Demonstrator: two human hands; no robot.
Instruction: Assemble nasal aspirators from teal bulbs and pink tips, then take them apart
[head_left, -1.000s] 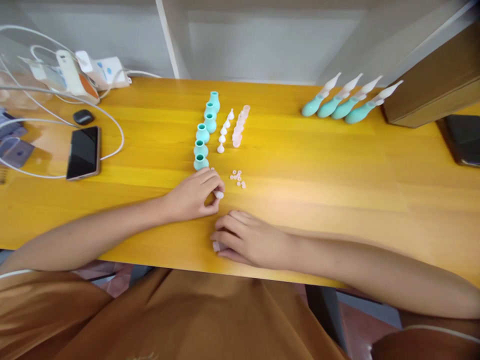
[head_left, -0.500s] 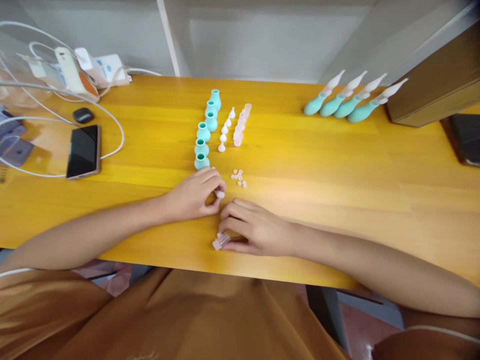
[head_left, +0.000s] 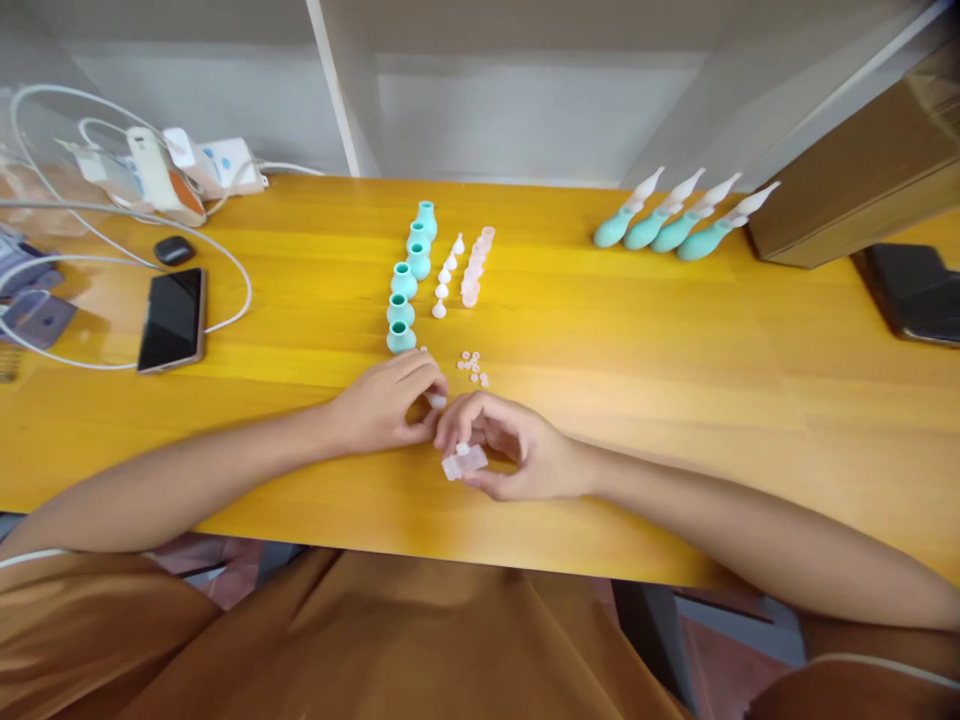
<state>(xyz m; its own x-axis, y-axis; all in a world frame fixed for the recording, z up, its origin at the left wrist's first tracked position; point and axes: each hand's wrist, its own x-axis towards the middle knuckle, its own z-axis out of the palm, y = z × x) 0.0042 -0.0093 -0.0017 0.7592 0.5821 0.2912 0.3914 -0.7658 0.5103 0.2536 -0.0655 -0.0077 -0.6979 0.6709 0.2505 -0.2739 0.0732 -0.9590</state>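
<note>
My left hand (head_left: 394,402) is closed in a pinch on a small whitish plastic piece (head_left: 436,400), mostly hidden by the fingers. Close beside it, my right hand (head_left: 517,445) holds a translucent pinkish plastic tube (head_left: 469,462) between thumb and fingers, with a small white knob on its upper side. Beyond the hands lie several tiny pale rings (head_left: 474,367). A row of turquoise rubber bulbs (head_left: 400,310) with open necks runs away from my left hand. Alongside stand a row of small white pointed pieces (head_left: 442,291) and a row of pinkish translucent tubes (head_left: 472,280).
Several turquoise bulbs with white pointed tips (head_left: 703,240) lean in a row at the back right, near a brown box (head_left: 832,190). A dark phone (head_left: 874,290) lies far right. At left are another phone (head_left: 172,318), a black mouse-like object (head_left: 173,250), chargers (head_left: 232,165) and white cables.
My right hand has raised and turned the pinkish tube, so its side with the white knob shows more. My left hand keeps its pinch. The whole view has shifted slightly.
</note>
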